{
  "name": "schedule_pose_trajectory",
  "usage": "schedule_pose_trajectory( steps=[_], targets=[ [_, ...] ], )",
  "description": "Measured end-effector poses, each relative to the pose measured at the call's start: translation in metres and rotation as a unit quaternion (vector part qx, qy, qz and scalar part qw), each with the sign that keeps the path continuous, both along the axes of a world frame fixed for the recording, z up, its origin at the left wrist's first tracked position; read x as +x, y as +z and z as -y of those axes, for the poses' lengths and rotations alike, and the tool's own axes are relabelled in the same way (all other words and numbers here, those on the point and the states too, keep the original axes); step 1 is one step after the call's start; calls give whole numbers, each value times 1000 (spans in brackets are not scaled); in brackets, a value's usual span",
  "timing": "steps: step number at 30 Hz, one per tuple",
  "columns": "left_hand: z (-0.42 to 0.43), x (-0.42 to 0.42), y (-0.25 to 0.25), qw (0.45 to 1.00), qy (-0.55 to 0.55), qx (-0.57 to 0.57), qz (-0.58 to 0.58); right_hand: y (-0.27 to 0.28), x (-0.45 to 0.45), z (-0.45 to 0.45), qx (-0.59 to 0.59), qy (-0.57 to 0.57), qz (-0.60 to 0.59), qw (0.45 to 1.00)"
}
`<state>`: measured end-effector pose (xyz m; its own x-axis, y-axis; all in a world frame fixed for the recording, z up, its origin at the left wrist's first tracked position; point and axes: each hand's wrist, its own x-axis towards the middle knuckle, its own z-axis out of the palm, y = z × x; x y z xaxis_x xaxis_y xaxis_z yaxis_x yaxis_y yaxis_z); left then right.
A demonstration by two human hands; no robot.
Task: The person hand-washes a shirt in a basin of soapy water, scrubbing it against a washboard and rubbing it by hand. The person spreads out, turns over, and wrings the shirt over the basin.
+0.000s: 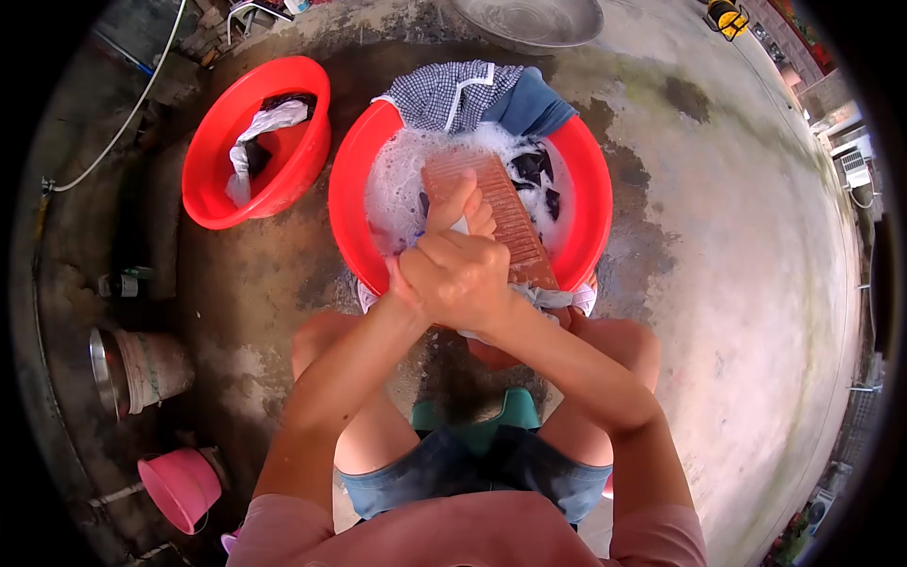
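Note:
My two hands are stacked close together over a brown ribbed washboard (pixel 510 222), which leans in a red basin (pixel 588 194) of foamy water. Fingers curled and thumb raised, my left hand (pixel 461 206) is the farther one. My right hand (pixel 458 274) is closed just below it, its thumb against the left wrist. A small piece of white cloth (pixel 460 226) shows between the hands; most of it is hidden by them. Wet grey cloth (pixel 541 296) hangs at the washboard's near end. Dark clothes (pixel 534 168) float in the suds.
A checked garment (pixel 453 94) and blue cloth (pixel 534 104) drape over the basin's far rim. To the left stands another red basin (pixel 203 184) holding clothes. A metal basin (pixel 529 24), pink bucket (pixel 184 487) and green stool (pixel 518 408) are around me.

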<state>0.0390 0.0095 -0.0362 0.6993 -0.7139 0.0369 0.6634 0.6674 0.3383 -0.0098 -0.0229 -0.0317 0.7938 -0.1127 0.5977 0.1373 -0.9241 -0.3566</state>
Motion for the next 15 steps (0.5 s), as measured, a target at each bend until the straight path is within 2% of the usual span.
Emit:
schedule_pose_trajectory(
  steps=[1, 2, 3, 4, 5, 6, 9, 11, 12, 13, 14, 15],
  targets=[
    [0, -8, 4, 1000, 0, 15, -8, 1, -14, 10, -14, 86, -1, 996],
    [17, -33, 62, 969, 119, 191, -98, 9, -21, 13, -12, 117, 8, 993],
    [26, -45, 93, 886, 237, 355, -180, 21, -24, 15, -12, 152, 20, 988],
    [19, -43, 73, 894, 226, 357, -151, 33, -30, 16, -11, 187, 29, 982],
    [8, -28, 36, 967, 132, 205, -72, 44, -29, 21, -17, 225, 43, 973],
    [-6, -4, -7, 998, 31, 46, 16, 53, -24, 26, -23, 261, 62, 963],
    [21, -54, 55, 942, 270, 188, -69, 45, -14, 43, 27, 279, 65, 958],
    [29, -44, 77, 885, 263, 335, -189, 44, -20, 42, 25, 281, 58, 958],
    [25, -41, 64, 918, 272, 222, -183, 48, -13, 47, 15, 281, 67, 957],
    [19, -33, 24, 958, 251, 103, -93, 49, -8, 49, 10, 281, 73, 957],
    [11, -31, -33, 975, 223, -12, -8, 48, -11, 49, 11, 279, 71, 958],
    [17, -39, 11, 948, 267, 163, -56, 46, -12, 49, 14, 275, 71, 959]
  ],
)
